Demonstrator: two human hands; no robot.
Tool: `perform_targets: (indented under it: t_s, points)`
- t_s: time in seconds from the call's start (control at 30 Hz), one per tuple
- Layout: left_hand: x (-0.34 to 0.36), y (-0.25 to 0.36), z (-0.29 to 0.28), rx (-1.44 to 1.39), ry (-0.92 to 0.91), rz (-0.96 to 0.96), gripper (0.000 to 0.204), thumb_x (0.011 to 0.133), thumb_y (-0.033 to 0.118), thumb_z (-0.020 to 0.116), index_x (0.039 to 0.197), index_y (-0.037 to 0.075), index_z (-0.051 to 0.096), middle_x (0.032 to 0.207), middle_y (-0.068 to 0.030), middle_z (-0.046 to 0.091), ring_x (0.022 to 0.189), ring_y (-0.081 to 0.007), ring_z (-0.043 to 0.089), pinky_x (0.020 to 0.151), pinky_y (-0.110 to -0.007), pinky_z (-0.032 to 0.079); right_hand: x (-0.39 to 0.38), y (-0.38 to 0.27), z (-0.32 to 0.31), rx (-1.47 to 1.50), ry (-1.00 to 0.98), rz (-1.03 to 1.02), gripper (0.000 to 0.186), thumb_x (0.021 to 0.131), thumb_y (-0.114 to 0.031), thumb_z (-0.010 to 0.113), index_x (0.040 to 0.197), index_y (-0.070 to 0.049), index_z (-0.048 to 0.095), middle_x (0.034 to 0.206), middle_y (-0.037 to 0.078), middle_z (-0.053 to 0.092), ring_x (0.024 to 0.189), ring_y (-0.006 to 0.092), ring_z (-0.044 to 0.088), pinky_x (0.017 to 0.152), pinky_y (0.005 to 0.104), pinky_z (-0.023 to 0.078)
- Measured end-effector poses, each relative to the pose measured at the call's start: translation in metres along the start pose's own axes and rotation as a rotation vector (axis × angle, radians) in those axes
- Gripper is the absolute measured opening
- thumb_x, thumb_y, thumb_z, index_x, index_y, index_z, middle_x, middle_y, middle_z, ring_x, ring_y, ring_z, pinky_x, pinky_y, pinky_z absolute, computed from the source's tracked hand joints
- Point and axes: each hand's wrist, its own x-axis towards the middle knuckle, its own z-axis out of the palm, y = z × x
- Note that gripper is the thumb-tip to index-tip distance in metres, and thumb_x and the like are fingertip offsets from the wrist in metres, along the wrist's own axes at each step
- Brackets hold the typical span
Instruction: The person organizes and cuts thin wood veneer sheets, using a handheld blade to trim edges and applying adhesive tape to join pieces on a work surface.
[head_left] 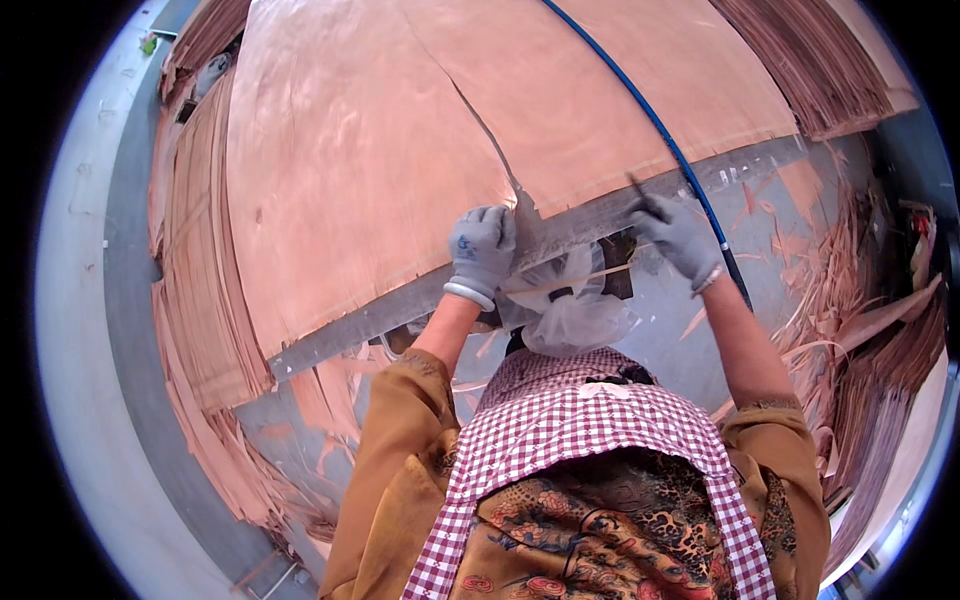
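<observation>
A wide, pinkish wood veneer sheet (360, 150) lies on a grey-edged table (570, 228). A long dark split (482, 125) runs through the veneer down to its near edge. My left hand (482, 250), in a grey glove, has its fingers curled at that edge, just left of the split's wide end. Raised over the table's near edge to the right is my gloved right hand (678, 240). A thin dark tool (641, 190), blurred, sticks out from its fingers; its exact kind is unclear. The right hand is apart from the veneer.
A blue hose (640, 100) crosses the veneer and hangs over the near edge. Veneer stacks stand at left (200, 240) and far right (815, 65). Torn strips (800, 300) litter the floor. A clear plastic bag (575, 315) hangs between me and the table.
</observation>
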Motion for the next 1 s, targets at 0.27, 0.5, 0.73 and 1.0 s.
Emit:
perform_targets:
  t_s: [0.27, 0.5, 0.73, 1.0]
  points:
    - [0.002, 0.003, -0.009, -0.015, 0.135, 0.152, 0.010, 0.075, 0.011, 0.064, 0.084, 0.007, 0.063, 0.091, -0.0117, 0.063, 0.082, -0.0304, 0.060, 0.071, -0.038, 0.048, 0.061, -0.059, 0.108, 0.566, -0.200, 0.273, 0.030, 0.088, -0.033, 0.061, 0.095, -0.003, 0.060, 0.078, 0.003, 0.060, 0.068, 0.0091, 0.057, 0.061, 0.0233, 0.047]
    - [-0.007, -0.001, -0.004, -0.220, -0.057, -0.123, 0.025, 0.081, 0.016, 0.061, 0.102, 0.004, 0.059, 0.113, -0.0190, 0.058, 0.101, -0.0343, 0.056, 0.086, -0.042, 0.044, 0.083, -0.036, 0.127, 0.459, -0.160, 0.285, 0.017, 0.079, -0.017, 0.066, 0.087, -0.004, 0.060, 0.074, 0.002, 0.060, 0.061, 0.0104, 0.055, 0.054, 0.0243, 0.045]
    - [0.008, -0.011, 0.004, -0.035, -0.084, -0.045, 0.040, 0.084, 0.022, 0.058, 0.121, 0.010, 0.056, 0.115, -0.0177, 0.055, 0.100, -0.0337, 0.055, 0.086, -0.043, 0.043, 0.083, -0.035, 0.128, 0.380, -0.030, 0.288, 0.016, 0.078, -0.013, 0.067, 0.087, -0.002, 0.061, 0.074, 0.002, 0.060, 0.060, 0.0115, 0.055, 0.055, 0.0258, 0.046]
    - [0.013, -0.006, 0.001, 0.154, -0.233, -0.025, 0.040, 0.082, 0.028, 0.059, 0.120, 0.014, 0.058, 0.117, -0.0156, 0.053, 0.095, -0.0333, 0.055, 0.082, -0.042, 0.045, 0.081, -0.030, 0.120, 0.217, -0.053, 0.305, 0.025, 0.077, -0.017, 0.069, 0.093, 0.000, 0.061, 0.080, 0.006, 0.064, 0.071, 0.0118, 0.060, 0.062, 0.0265, 0.049]
